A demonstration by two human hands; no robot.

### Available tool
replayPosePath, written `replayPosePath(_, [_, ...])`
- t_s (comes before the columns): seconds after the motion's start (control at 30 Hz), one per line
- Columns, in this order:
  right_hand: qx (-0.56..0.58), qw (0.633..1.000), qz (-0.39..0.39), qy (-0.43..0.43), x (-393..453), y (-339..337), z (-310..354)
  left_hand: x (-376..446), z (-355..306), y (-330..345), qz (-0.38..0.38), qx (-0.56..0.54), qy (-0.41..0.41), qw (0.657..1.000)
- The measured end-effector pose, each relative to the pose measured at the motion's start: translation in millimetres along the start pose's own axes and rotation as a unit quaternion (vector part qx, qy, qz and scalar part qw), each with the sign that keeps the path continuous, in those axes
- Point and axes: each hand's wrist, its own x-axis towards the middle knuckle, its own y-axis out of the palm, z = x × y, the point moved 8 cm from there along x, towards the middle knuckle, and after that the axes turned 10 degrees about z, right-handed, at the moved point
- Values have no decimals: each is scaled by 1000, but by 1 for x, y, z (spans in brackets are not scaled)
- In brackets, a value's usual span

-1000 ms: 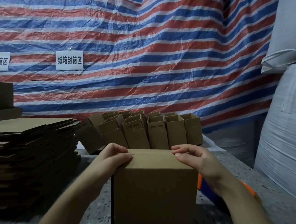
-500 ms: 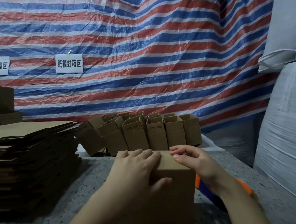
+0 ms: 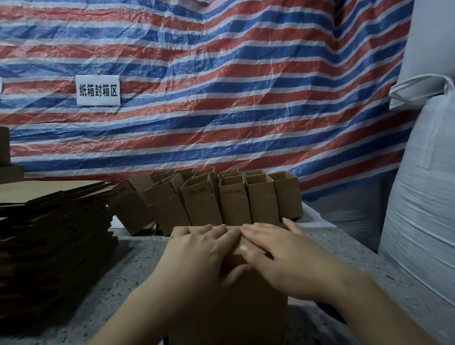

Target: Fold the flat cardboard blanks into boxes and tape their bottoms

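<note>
Box (image 3: 231, 317) on counter (image 3: 115, 277): left hand (image 3: 200, 257) and right hand (image 3: 283, 252), fingers straight, press its light, stiff, crushable flaps flat.

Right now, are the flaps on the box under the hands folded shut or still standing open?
Folded shut: both the left hand and right hand press flat on the box.

Both the left hand (image 3: 200, 257) and right hand (image 3: 289, 259) press flat on the cardboard box (image 3: 231, 320), with folded boxes (image 3: 217, 200) just behind it and stacked blanks (image 3: 42, 239) to its left.
</note>
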Motion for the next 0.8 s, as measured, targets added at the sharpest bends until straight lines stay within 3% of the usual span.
replayPosePath(0.1, [66, 998, 10, 7, 3, -7, -4, 1, 0, 0, 16, -9, 0, 1000])
replayPosePath(0.17, [136, 989, -41, 36, 3, -18, -22, 1, 0, -1, 14, -18, 1, 1000])
replayPosePath(0.27, [76, 982, -121, 126, -2, -32, -64, -1, 0, -2, -5, -25, 6, 1000])
replayPosePath(0.33, [15, 973, -89, 213, -5, -24, -98, -2, 1, -2, -15, -28, 5, 999])
replayPosePath(0.4, [-20, 953, -5, 301, -9, -3, -132, -2, 1, -2, -23, -31, 4, 999])
replayPosePath(0.5, [-48, 922, 88, 374, -17, 32, -161, -2, 1, -3, -36, -36, 2, 999])
replayPosePath(0.63, [-43, 912, 100, 396, -22, 61, -170, -1, 1, -2, -42, -40, 1, 998])
replayPosePath(0.8, [-62, 926, 62, 368, -26, 69, -166, 0, 2, -1, -48, -36, 4, 998])
